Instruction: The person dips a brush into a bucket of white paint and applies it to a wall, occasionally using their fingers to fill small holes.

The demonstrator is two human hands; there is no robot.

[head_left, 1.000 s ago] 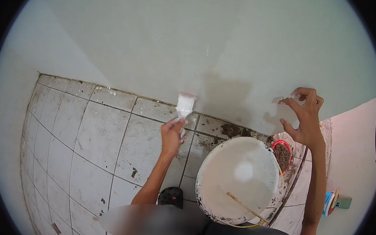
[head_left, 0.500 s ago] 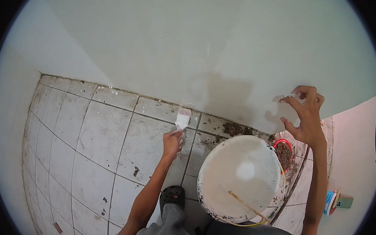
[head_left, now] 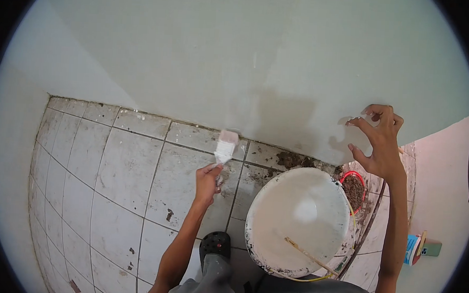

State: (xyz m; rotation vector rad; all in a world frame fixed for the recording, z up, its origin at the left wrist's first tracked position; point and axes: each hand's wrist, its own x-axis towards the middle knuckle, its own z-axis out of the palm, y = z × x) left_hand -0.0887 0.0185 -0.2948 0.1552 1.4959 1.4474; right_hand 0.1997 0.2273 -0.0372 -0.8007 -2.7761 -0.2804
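Note:
A white paint brush (head_left: 226, 146) is in my left hand (head_left: 208, 184), its bristles up against the foot of the pale green wall (head_left: 196, 65). My right hand (head_left: 379, 141) rests its fingertips near or on the wall, fingers apart and curved, holding nothing. Below and between the hands stands a round white bucket (head_left: 273, 217) of whitish liquid, its rim stained. A thin stick (head_left: 308, 255) lies across the bucket's lower right side.
A red-rimmed container (head_left: 353, 190) of brown grainy matter sits right of the bucket. Dirty white tiles (head_left: 122, 167) cover the floor. A dark shoe (head_left: 215, 244) is left of the bucket. A phone (head_left: 431, 248) and a blue item (head_left: 411, 249) are at the right.
My left hand and the brush have shifted slightly left, with the bristles still near the wall's base. My right hand has hardly moved.

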